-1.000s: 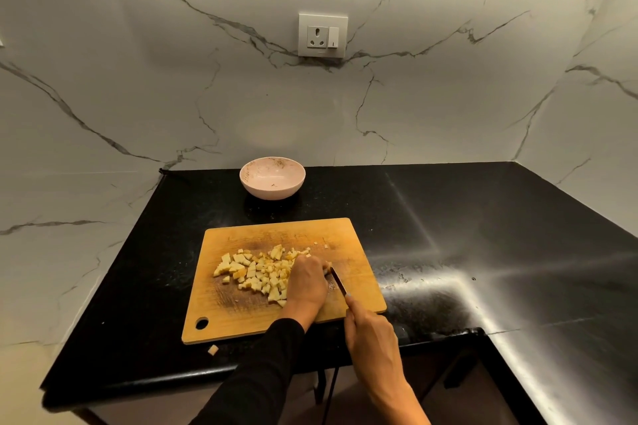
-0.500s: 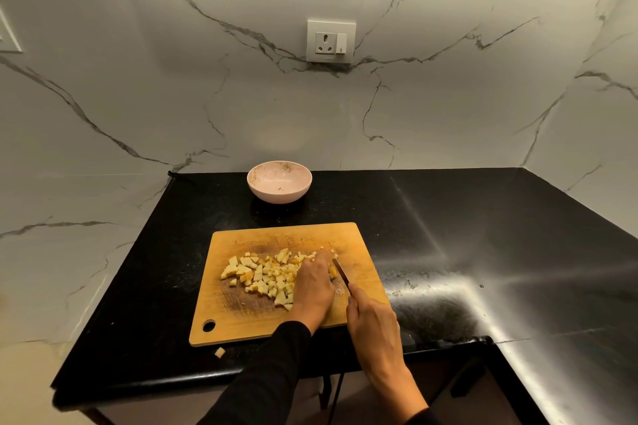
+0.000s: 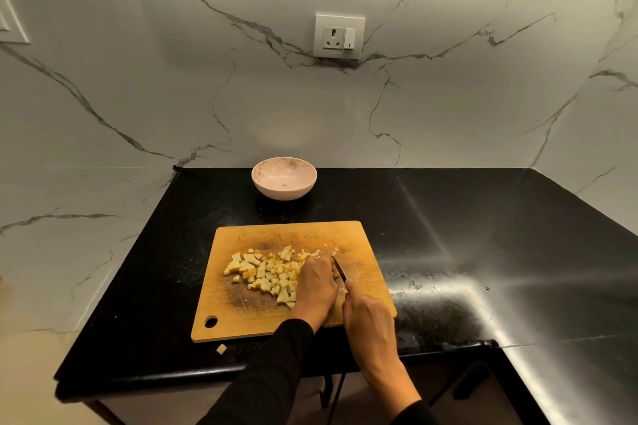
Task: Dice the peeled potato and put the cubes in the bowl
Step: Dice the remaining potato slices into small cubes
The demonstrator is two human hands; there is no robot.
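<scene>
A black desk [image 3: 448, 252] carries a wooden cutting board [image 3: 241, 317] with a pink bowl [image 3: 284, 179] behind it. The left hand [image 3: 316, 283] rests curled beside the potato cubes [image 3: 266, 272] on the board; the right hand [image 3: 371, 321] grips a knife [image 3: 340, 271]. One stray cube [image 3: 221, 349] lies off the board.
</scene>
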